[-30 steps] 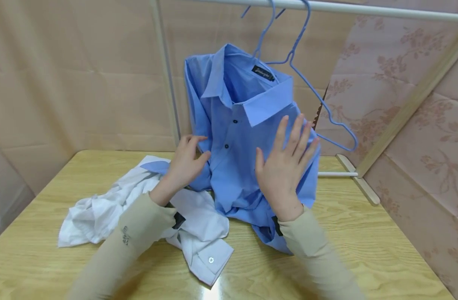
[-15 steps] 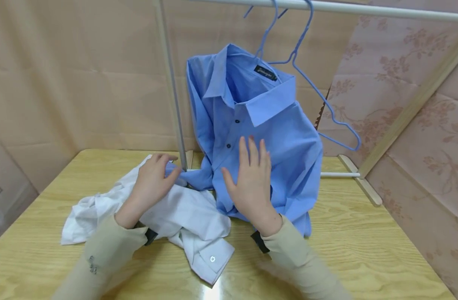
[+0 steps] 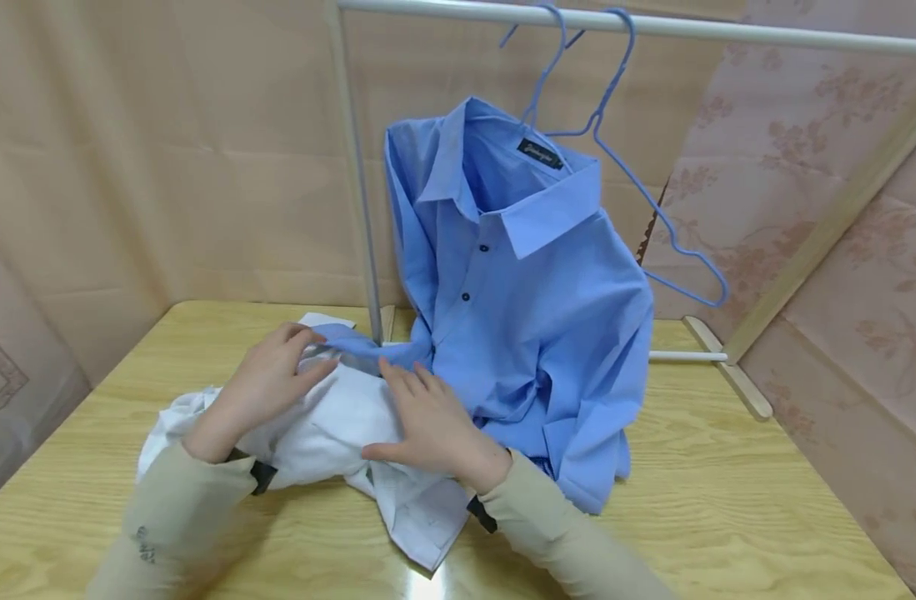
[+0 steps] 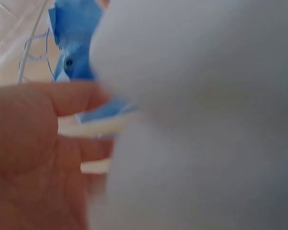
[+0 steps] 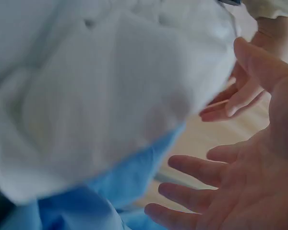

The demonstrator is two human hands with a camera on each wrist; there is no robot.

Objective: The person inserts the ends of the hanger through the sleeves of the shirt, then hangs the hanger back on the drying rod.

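A crumpled white shirt [image 3: 337, 425] lies on the table's left half. Over its left part, in the head view, hovers my left hand [image 3: 266, 379], fingers loosely bent and thumb apart from them. My right hand [image 3: 435, 429] is above the shirt's right part with fingers spread; in the right wrist view the right hand [image 5: 249, 177] shows an open palm beside the white cloth [image 5: 120, 91]. Whether either hand touches the cloth I cannot tell. Behind hangs a blue button-up shirt [image 3: 503, 308] on a hanger, its left-side sleeve [image 3: 367, 346] reaching onto the white shirt.
A white rack rail [image 3: 458, 10] runs across the top. On it hang two blue wire hangers, the right one a bare hanger [image 3: 668, 225]. The rack's wooden foot [image 3: 728, 371] stands at the back right of the wooden table [image 3: 728, 500]. Curtains close off the back.
Both hands have come away from the blue shirt, moving left and down to the white shirt. The head view has shifted slightly. The blue shirt's right-side sleeve now hangs down in front.
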